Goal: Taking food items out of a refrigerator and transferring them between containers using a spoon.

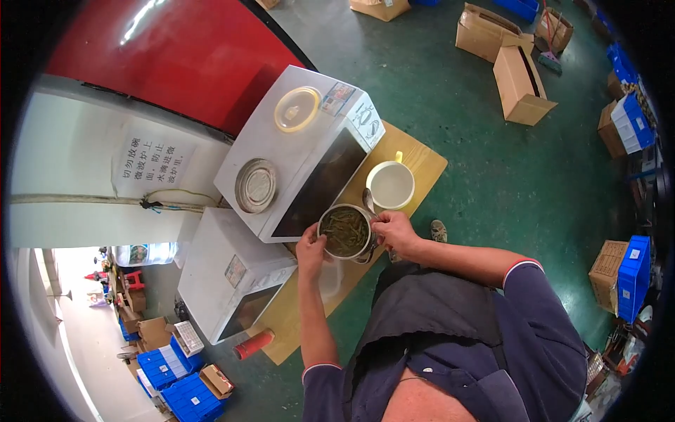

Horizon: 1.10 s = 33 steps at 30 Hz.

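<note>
A round, pale-rimmed pot [344, 231] holds green strips of vegetable in dark liquid, at the near edge of the wooden table. My left hand [311, 252] is closed at its left rim, thumb and fingers gripping the side. At the pot's right rim, my right hand [395, 232] is closed around the handle end of a metal spoon [369, 201]. The spoon's bowl points away from me; whether these fingers also grip the pot is hidden. Just beyond stands a white mug [391, 186] with a yellow handle, its inside looking pale.
Two white microwave ovens [302, 151] [235, 271] stand left of my hands. On the farther one lie a yellow-rimmed lid [297, 110] and a round metal lid [256, 186]. A red cylinder [254, 344] is at the wooden table's [425, 151] near end. Cartons [520, 84] sit on the green floor.
</note>
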Available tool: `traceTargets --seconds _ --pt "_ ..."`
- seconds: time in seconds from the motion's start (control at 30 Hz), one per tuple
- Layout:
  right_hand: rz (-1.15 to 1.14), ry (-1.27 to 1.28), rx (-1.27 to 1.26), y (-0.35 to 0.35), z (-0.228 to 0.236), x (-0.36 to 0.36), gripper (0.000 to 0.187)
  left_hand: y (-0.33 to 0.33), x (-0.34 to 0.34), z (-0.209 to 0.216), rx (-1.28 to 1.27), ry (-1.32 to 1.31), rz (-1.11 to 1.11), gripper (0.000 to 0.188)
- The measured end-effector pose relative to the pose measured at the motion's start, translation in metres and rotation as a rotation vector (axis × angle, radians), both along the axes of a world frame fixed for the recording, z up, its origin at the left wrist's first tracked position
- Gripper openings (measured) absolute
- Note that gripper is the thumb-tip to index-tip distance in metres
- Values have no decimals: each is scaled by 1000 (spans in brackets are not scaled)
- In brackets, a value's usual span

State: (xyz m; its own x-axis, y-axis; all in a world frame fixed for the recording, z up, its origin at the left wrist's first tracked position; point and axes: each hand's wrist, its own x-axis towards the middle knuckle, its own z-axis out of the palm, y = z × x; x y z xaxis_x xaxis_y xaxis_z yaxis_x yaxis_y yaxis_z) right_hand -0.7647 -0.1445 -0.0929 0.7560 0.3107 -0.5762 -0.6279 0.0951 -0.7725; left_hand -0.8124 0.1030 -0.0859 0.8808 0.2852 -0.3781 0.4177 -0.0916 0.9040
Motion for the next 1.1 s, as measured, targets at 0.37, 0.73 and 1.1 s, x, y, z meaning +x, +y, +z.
traceTargets --seconds 0.37,0.73,1.1 --pt "69 134 91 -59 20 -16 13 14 -18 78 8 -185 198 45" --pt "253 23 39 -80 15 -28 41 121 65 115 -43 -326 562 47" --pt "443 -156 -77 -91 32 -32 44 141 90 84 -111 -304 582 42"
